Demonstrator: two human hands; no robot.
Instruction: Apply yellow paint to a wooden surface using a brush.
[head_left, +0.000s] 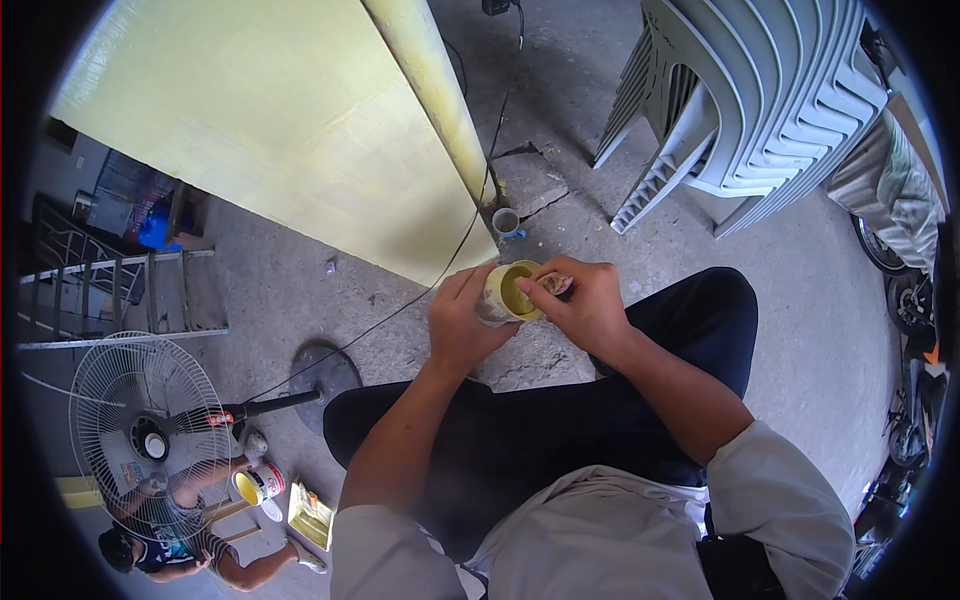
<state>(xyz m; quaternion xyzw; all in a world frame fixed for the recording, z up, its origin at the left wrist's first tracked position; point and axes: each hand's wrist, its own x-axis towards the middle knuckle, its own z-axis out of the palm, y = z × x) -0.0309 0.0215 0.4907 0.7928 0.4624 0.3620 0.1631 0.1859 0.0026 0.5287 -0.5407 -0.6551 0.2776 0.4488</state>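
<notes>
My left hand (465, 319) grips a small round paint container (491, 300) around its side. The container is tilted toward me and its inside is coated in yellow-green paint. At its mouth, my right hand (589, 304) pinches a small crumpled, paint-stained object (557, 283), perhaps a rag or wrapper. My right thumb reaches over the rim, and the fingers partly hide what is held. Just beyond the container rises a pale yellow painted panel (300, 135), with a rounded post (442, 90) along its right side.
A cup (507, 222) stands by the post's foot. A thin cable (409, 304) crosses left of my hands. Stacked plastic chairs (750, 97) stand at right. A stand fan (154, 446), a ladder (120, 296), a seated person (180, 547), a paint bucket (259, 484) and a paint tray (310, 517) are at left.
</notes>
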